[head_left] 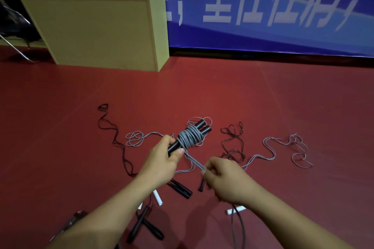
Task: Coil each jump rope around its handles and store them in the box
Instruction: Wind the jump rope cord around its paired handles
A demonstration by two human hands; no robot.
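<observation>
Grey jump rope (189, 136) coiled round two black handles (202, 127), left hand (164, 159) gripping them, right hand (224, 180) pinching its tail

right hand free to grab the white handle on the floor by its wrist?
Probably not yet: the right hand is pinching the grey rope taut. The white handle lies uncovered just below it, so the path is clear once it lets go.

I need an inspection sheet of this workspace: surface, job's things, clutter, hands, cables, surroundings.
Surface: red floor.
Job's things: black handles half wrapped in grey rope; no storage box identified.
Clutter: loose ropes, spare black handles and white tubes on the floor.
Hands: left hand grips the handles; right hand pinches the rope's free end.
Cables: nothing seen besides ropes.
Surroundings: tan cabinet, blue banner.
</observation>
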